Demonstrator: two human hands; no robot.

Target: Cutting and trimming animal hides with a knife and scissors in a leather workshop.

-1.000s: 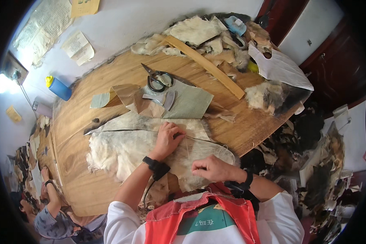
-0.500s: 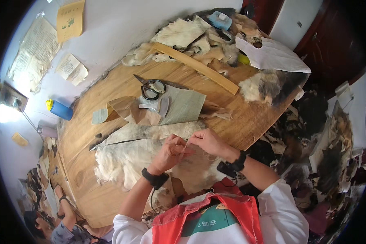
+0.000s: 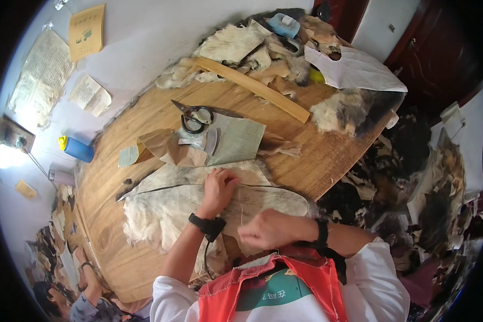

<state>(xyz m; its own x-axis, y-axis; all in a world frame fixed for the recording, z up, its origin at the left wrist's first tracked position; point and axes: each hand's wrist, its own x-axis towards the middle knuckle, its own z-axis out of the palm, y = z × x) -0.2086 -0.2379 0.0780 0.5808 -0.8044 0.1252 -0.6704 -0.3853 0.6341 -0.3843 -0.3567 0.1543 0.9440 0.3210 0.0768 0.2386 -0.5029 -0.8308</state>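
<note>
On pelt point(image 3: 161, 212), left hand point(image 3: 219, 186) palm-down, right point(image 3: 265, 228) curled

Over on the tabletop point(image 3: 99, 214), a wooden strip point(image 3: 255, 90) lies slantwise beside heaped fur scraps point(image 3: 231, 44). By the wall point(image 3: 161, 32): a blue bottle point(image 3: 79, 150), yellow-capped; papers point(image 3: 91, 95) fixed above it. At right: a dark red door point(image 3: 429, 59).

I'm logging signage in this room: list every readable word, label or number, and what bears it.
Green shirt panel: short printed line, readable, not copied here.
Yellow wall sheet: print too blurred.
Large white wall sheet: lines too small to read.
Small white wall sheet: too small.
</note>
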